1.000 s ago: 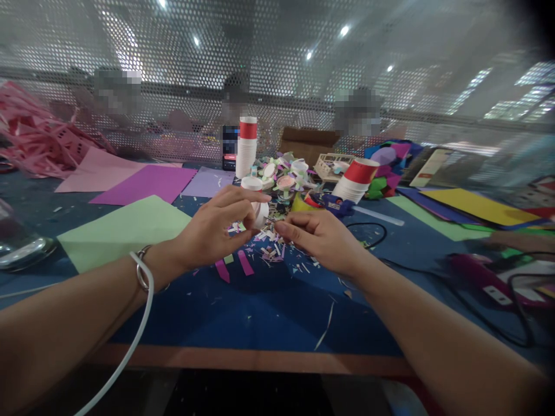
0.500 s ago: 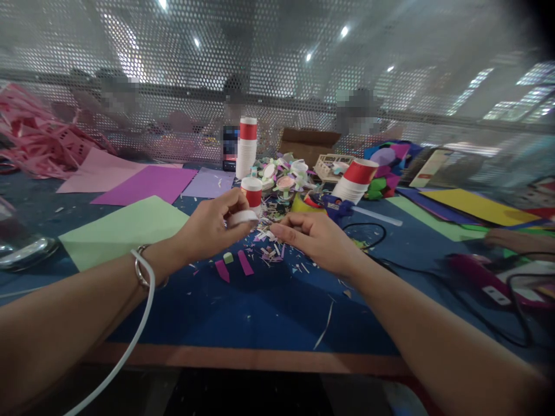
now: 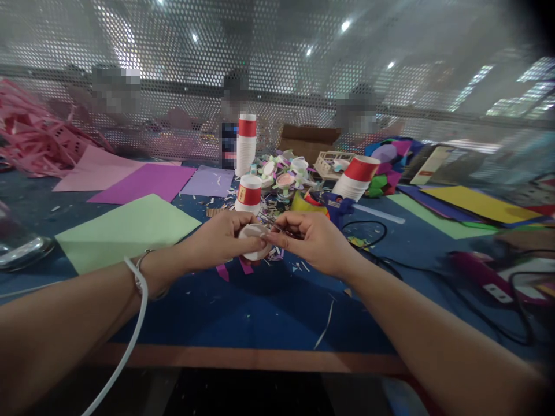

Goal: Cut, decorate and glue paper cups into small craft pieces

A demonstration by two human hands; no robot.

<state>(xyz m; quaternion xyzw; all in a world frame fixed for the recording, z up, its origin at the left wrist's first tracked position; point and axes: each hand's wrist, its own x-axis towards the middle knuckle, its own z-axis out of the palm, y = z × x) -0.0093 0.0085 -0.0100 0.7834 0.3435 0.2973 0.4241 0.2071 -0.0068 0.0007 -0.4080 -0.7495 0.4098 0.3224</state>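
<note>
Just above the blue bench (image 3: 260, 312), the left hand (image 3: 217, 240) pinches a small white paper cup (image 3: 255, 241) by its rim while the right hand (image 3: 314, 240) closes fingertips on its edge. The cup is judged light, thin-walled and easily crushed — best held at the stiffer rolled rim. Beyond lie paper scraps (image 3: 277, 254), then a red-banded cup (image 3: 248, 195) — untouched.

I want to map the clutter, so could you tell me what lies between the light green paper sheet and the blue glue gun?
In the head view, a red-banded paper cup stands between the light green sheet and the glue gun, among paper scraps.
</note>
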